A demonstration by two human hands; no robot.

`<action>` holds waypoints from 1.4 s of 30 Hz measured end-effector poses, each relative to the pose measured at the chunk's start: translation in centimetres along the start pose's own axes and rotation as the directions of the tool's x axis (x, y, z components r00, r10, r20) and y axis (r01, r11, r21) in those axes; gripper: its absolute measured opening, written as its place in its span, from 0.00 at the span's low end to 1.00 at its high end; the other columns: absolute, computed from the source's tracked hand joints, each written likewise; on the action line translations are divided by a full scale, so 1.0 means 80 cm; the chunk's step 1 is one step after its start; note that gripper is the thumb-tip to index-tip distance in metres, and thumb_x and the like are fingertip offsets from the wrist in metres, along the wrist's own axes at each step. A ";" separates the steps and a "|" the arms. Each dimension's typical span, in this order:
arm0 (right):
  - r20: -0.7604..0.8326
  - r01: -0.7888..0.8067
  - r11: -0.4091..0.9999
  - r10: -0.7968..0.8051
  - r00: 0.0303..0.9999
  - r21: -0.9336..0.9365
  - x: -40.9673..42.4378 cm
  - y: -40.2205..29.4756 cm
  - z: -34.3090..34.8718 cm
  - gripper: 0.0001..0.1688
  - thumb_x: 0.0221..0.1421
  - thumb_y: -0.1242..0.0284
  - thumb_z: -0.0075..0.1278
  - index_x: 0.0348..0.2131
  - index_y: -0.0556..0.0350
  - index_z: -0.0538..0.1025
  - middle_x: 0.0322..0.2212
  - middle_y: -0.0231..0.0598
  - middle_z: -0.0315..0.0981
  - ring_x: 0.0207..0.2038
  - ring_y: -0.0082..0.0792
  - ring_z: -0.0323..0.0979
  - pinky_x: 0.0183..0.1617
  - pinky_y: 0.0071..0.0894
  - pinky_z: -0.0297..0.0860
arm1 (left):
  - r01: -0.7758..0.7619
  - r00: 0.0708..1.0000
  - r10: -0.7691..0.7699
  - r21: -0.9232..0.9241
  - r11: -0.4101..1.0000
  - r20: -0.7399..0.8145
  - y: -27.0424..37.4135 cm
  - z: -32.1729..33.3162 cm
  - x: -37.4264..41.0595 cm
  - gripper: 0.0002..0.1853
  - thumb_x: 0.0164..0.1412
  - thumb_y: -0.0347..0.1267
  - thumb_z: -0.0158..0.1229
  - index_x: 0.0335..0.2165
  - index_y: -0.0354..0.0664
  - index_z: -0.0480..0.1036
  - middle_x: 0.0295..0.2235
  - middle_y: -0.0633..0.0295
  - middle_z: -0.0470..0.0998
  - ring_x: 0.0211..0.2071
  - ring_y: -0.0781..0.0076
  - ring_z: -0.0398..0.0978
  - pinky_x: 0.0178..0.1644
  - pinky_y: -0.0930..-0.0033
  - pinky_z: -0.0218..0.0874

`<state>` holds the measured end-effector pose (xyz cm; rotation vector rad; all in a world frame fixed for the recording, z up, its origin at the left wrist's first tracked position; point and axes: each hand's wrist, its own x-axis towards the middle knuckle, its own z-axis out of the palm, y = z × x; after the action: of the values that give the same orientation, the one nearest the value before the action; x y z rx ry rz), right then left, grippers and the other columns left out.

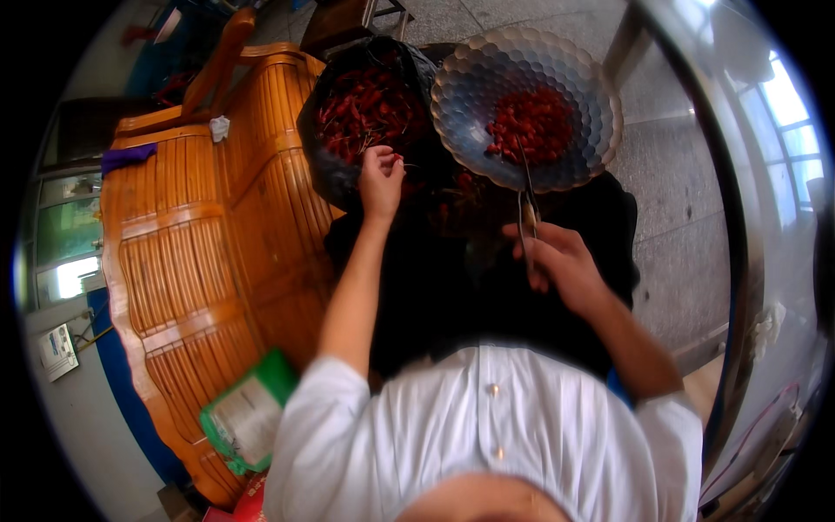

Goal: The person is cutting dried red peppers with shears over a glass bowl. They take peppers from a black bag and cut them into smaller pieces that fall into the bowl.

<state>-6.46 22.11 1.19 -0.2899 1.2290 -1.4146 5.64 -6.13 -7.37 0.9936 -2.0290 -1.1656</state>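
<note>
My left hand [380,184] pinches a small red chili pepper [397,158] by the fingertips, with a thin stem poking out to the right. Just beyond it a black plastic bag [324,171] gapes wide, full of whole dried red chilies [368,104] with stems. In my right hand [560,258] is a pair of scissors [527,179], its blades pointing away from me and reaching over the near rim of a scalloped, honeycomb-patterned bowl [597,98]. Short cut pieces of red chili [535,124] are heaped inside that bowl. Whether the blades are fully closed is hard to tell.
A slatted wooden bench [189,261] runs along my left, bearing a crumpled white tissue [220,128], a purple cloth [128,158] and a green-and-white package [248,411]. Tiled floor [678,248] and a dark-framed glassy surface [737,196] lie to the right. Dark cloth covers my lap.
</note>
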 end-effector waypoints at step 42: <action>0.063 -0.037 0.988 0.047 0.997 -0.152 0.005 0.003 -0.002 0.25 0.55 0.63 0.46 0.48 0.58 0.67 0.16 0.23 0.61 0.14 0.13 0.62 0.17 0.11 0.58 | 0.523 0.734 -0.329 -0.186 0.832 0.594 0.126 0.065 -0.036 0.07 0.54 0.30 0.56 0.30 0.37 0.73 0.19 0.70 0.71 0.18 0.87 0.65 0.21 0.87 0.53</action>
<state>-6.57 21.88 0.76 -0.4096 1.2820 -1.2684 0.02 2.01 -1.08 1.0715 -1.9177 -2.1928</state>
